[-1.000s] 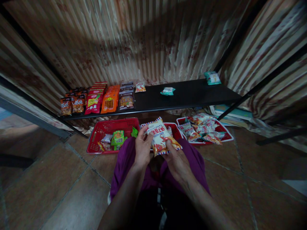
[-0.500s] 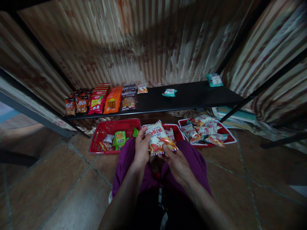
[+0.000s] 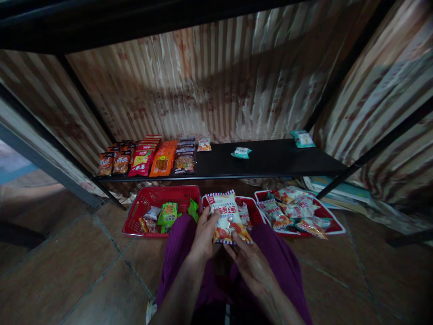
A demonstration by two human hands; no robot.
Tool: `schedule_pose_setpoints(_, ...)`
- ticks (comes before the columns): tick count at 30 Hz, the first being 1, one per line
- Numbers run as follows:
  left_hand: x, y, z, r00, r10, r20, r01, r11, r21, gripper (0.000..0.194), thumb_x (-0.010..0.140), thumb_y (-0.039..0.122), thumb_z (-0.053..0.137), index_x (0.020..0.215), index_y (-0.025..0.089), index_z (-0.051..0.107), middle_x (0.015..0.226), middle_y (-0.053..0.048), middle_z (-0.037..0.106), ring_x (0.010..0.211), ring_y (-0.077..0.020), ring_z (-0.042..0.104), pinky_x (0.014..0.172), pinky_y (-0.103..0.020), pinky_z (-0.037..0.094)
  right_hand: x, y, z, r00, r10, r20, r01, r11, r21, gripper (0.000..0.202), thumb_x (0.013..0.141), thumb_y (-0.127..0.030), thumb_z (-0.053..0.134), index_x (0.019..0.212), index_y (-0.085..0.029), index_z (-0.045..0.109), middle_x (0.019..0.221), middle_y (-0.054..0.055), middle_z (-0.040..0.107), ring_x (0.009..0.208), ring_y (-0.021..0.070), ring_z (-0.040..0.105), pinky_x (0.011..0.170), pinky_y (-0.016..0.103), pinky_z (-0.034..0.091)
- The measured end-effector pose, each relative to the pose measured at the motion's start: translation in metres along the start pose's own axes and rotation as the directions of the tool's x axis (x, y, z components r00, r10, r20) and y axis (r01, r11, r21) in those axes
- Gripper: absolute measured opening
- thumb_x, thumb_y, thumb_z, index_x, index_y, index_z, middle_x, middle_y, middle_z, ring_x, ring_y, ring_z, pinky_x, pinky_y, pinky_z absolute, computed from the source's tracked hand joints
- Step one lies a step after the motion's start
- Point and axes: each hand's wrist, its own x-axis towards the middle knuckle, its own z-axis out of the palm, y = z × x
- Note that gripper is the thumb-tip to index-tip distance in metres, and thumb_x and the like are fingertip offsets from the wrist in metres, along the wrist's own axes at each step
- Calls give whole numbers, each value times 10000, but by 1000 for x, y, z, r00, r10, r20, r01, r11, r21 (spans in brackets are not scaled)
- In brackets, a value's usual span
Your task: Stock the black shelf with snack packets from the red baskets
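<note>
The left grip (image 3: 204, 234) is pinching the packet (image 3: 227, 220) along its left side; the right grip (image 3: 251, 261) is pinching its bottom edge.

At lower centre, the bag (image 3: 227, 221) hides parts of the left hand (image 3: 204, 232), right hand (image 3: 250, 261) and middle basket (image 3: 256, 216). The bottom edge cuts off 2 forearms (image 3: 181, 284). The orange pack (image 3: 163, 159), left of centre, is too small for me to read. The left edge crops a pale blue shape (image 3: 15, 167) I can't identify.
</note>
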Motion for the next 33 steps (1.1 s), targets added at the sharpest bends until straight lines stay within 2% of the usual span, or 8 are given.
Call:
schedule_pose_setpoints(7,8,-6,-1,999,46,-1,-46,999,19,468,616,358,774,1015,167,622,981,-82,703,854,-213,672,781,-313,513,6,3,-7,993,-85,-83,80,995,-63,301,605,-307,817,867,-221,694,894,-2,739,789,161,682,673,249,554)
schedule_pose_setpoints(14,10,-6,1,999,40,-27,-39,998,50,466,602,344,768,1000,151,621,881,-78,713,771,-214,677,716,-310,518,10,-1,-13,990,-99,-101,89,992,-94,410,617,-333,810,989,-233,671,952,-3,734,835,172,685,703,265,562)
schedule_pose_setpoints(18,6,-4,5,999,36,-19,-34,996,87,445,606,355,759,976,145,627,880,-88,712,756,-220,678,696,-312,517,7,-3,-10,995,-86,-52,81,993,-89,408,625,-341,806,985,-209,666,950,19,736,858,195,687,718,288,565)
schedule_pose_setpoints(25,0,-5,10,998,50,36,-53,994,93,489,584,379,788,987,147,640,922,-104,712,812,-239,679,759,-331,514,-1,-9,-4,996,-88,-17,87,994,-70,409,613,-350,814,967,-208,667,912,29,743,845,214,692,704,305,564)
schedule_pose_setpoints(30,2,-16,4,998,23,64,-33,989,146,584,601,452,782,1088,167,632,1087,-116,677,968,-250,652,869,-347,490,1,-11,-8,992,-90,-91,84,995,-62,525,548,-368,842,1011,-195,663,890,33,744,861,228,686,747,325,549)
schedule_pose_setpoints(33,5,-21,-2,999,4,46,-12,983,185,612,606,446,784,1138,188,623,1177,-120,640,1091,-266,598,950,-366,448,7,-11,-12,987,-84,-134,77,996,-53,511,529,-372,848,971,-187,670,865,28,743,861,225,682,758,317,538)
